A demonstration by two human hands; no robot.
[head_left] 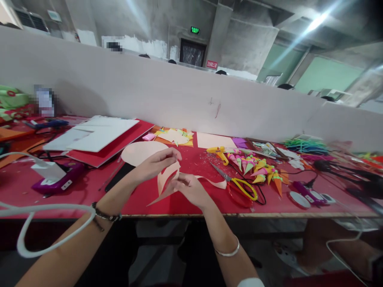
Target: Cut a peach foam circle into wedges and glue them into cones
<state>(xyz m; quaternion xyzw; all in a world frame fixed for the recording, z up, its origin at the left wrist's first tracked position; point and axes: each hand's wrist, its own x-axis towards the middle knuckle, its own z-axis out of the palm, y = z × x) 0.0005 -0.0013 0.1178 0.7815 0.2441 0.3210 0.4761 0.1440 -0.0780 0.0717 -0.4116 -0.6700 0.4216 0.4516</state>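
A peach-coloured sheet of paper, curled and cut to a pointed shape, is held up between both hands over the red table. My left hand grips its upper edge, fingers bent round it. Lower down, my right hand pinches the same paper near its middle. A thin curled peach strip lies just right of my right hand. Yellow-handled scissors rest farther right, blades pointing up and left. Behind my left hand lies a peach paper oval.
A yellow glue gun and small coloured paper cones lie right of centre. White boards are stacked at left. Purple power strips sit on both sides. A white cable loops by my left forearm. A partition closes the back.
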